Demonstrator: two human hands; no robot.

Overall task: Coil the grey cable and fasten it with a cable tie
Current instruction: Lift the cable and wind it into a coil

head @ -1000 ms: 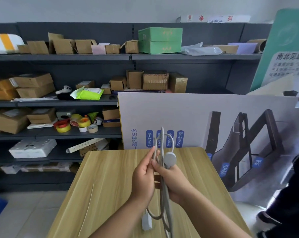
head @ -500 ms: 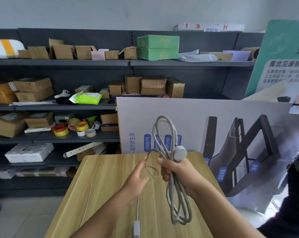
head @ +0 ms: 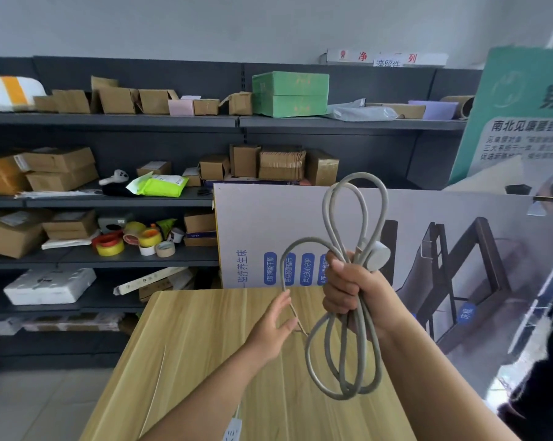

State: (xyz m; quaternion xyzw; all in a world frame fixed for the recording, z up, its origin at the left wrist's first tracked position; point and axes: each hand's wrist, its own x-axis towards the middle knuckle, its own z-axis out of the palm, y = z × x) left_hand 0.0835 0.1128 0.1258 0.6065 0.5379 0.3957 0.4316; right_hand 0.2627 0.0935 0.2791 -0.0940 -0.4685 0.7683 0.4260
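Observation:
My right hand [head: 353, 289] is raised above the wooden table [head: 205, 345] and grips the grey cable [head: 342, 361] at the middle of its coil. Loops stand above and hang below the fist. A round white plug [head: 375, 256] sticks out at the top of that hand. One loose strand arcs left and runs down between the thumb and fingers of my left hand [head: 273, 326], whose fingers are spread and not clamped on it. The strand's white end piece [head: 233, 429] shows at the bottom edge under my left forearm. A thin pale cable tie [head: 156, 391] lies on the table's left side.
A large printed board [head: 427, 249] leans upright against the table's far edge. Dark shelves [head: 109, 198] with cardboard boxes and tape rolls [head: 125, 241] stand behind and to the left. A green poster [head: 523, 122] stands at the right. Part of another person shows at the lower right edge.
My right hand has lifted the coil higher and to the right. My left hand has loosened from its pinch on the loose strand, which now forms a wider arc.

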